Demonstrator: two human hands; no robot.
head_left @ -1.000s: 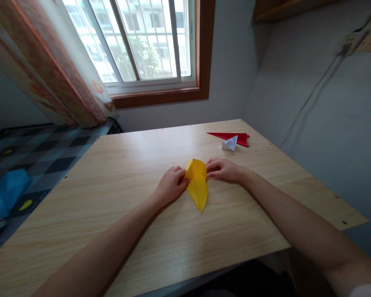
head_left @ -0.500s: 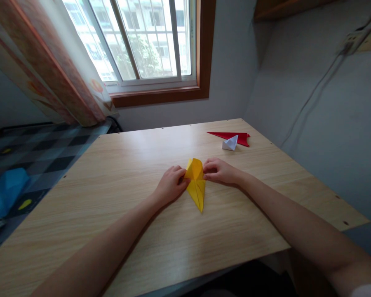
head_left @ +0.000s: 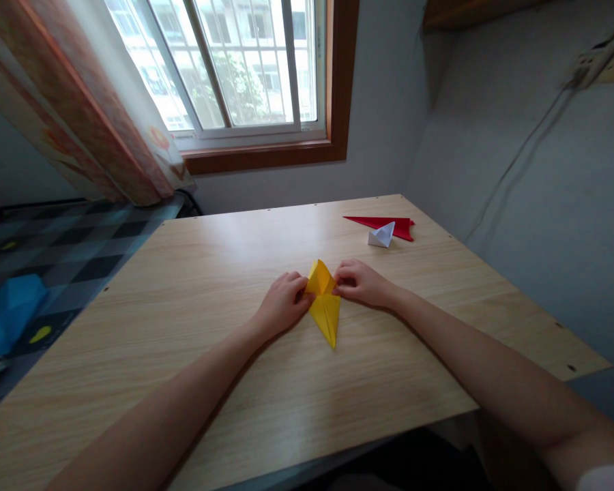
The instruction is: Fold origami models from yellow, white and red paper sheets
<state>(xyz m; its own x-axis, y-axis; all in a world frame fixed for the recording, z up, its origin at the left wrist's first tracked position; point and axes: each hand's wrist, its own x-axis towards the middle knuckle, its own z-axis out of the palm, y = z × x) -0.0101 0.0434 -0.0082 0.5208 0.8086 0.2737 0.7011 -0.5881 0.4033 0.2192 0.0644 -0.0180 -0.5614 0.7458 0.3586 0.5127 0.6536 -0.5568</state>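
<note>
A folded piece of yellow paper [head_left: 325, 310] lies on the wooden table [head_left: 225, 273], with one long point toward me and a raised flap at its far end. My left hand [head_left: 285, 300] is closed on its left edge, thumb on top near the middle crease. On the opposite side, my right hand [head_left: 361, 281] pinches the right edge of the flap between thumb and fingers. The fingertips of both hands partly cover the paper's sides.
Toward the far right of the table lie a red folded paper plane [head_left: 403, 228] and a small white folded paper boat [head_left: 381, 235]. A blue paper shape [head_left: 10, 310] rests on the checked surface at left. Beyond the table are a window [head_left: 235, 68] and a curtain [head_left: 82, 95].
The far flap of the yellow paper has gone from a rounded, bulging top to a narrower point. My right hand has shifted very slightly inward; my left hand stays put.
</note>
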